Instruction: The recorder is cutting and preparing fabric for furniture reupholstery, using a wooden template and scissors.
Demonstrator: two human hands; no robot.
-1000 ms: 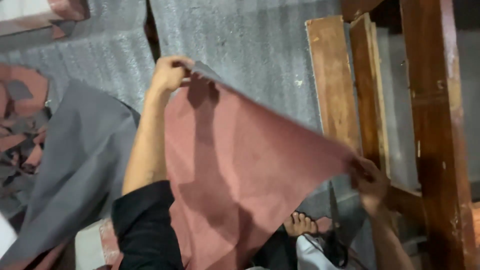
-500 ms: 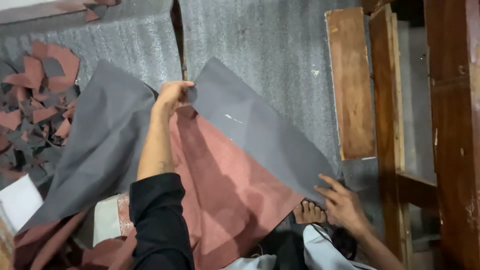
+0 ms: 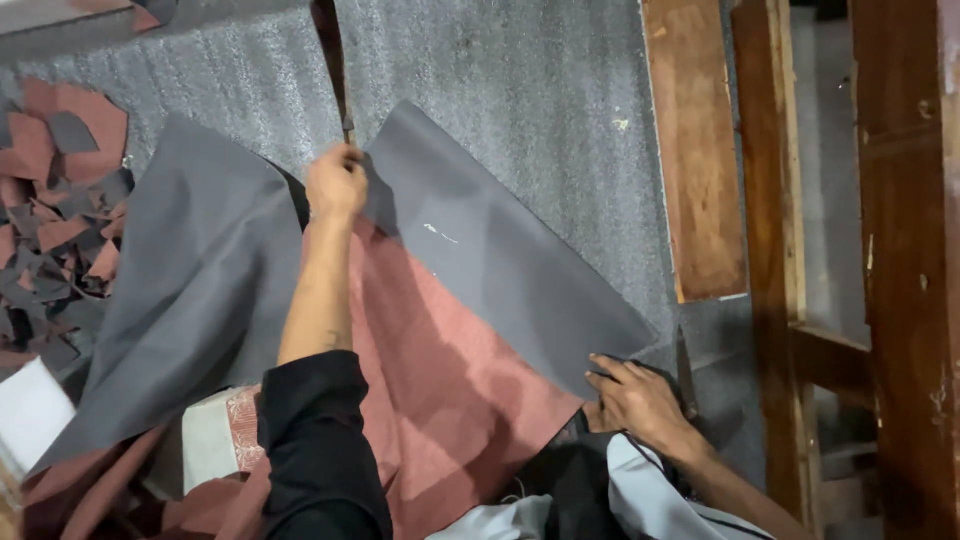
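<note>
My left hand (image 3: 336,183) grips the far corner of a large leather sheet (image 3: 500,260), grey on one side and reddish-brown on the other (image 3: 440,390). The sheet's grey flap is folded over its reddish face. My right hand (image 3: 635,398) presses down on the sheet's near right edge, beside a dark blade-like tool (image 3: 684,368). Whether the hand holds that tool is unclear.
A second grey sheet (image 3: 190,290) lies to the left. Several reddish and grey offcuts (image 3: 60,190) are piled at far left on the grey carpet (image 3: 520,80). Wooden planks and a frame (image 3: 800,200) stand at right. A white folded cloth (image 3: 205,440) lies near my left sleeve.
The sheet, held up with its reddish side showing, has been lowered and folded over, grey side up. My right hand came down onto its lower right edge.
</note>
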